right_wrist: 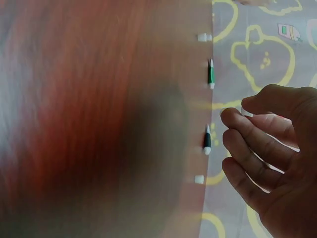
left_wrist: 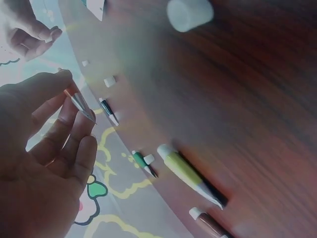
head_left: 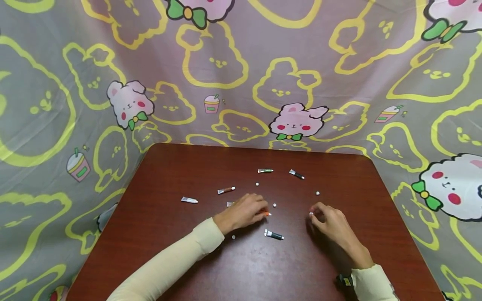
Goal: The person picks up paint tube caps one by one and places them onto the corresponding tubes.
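Note:
My left hand (head_left: 244,212) pinches a small orange paint tube (left_wrist: 78,101) between thumb and fingers, over the middle of the table. In the head view only the orange tube's end (head_left: 266,214) sticks out past the fingers. To the right, my right hand (head_left: 333,223) pinches a small white cap (head_left: 311,213) between thumb and index finger. That hand's other fingers are loosely bent in the right wrist view. A yellow tube (left_wrist: 185,171) lies near the left hand, mostly hidden by it in the head view. Closer to me lies a dark tube (head_left: 274,235).
On the brown table (head_left: 188,259) lie a white tube (head_left: 189,200), a brown tube (head_left: 226,190), a green tube (head_left: 265,170) and a black tube (head_left: 296,174). Loose white caps (head_left: 274,205) are scattered between them. A patterned cloth (head_left: 241,96) hangs around the table.

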The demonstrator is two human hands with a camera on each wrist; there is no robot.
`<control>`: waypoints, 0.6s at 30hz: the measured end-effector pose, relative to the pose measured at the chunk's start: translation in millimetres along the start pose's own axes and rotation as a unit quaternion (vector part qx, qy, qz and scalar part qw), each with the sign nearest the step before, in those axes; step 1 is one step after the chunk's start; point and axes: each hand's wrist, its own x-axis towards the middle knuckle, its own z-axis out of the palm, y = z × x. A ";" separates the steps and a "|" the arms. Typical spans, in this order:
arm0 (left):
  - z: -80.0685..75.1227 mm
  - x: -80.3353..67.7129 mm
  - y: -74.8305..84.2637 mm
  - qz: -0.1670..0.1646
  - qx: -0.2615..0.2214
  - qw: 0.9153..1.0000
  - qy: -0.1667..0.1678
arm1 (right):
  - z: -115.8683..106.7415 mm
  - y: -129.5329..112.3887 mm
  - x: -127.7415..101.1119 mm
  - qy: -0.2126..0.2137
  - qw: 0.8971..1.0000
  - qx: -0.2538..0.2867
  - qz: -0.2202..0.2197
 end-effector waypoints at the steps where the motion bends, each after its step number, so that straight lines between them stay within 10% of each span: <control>1: -0.1 0.1 0.6 0.003 0.000 1.000 0.002 | 1.8 -1.4 -0.4 0.000 1.000 0.001 0.001; 18: -5.4 2.8 14.8 0.020 -0.016 0.999 0.019 | 18.9 -30.0 5.6 0.038 0.996 0.056 -0.065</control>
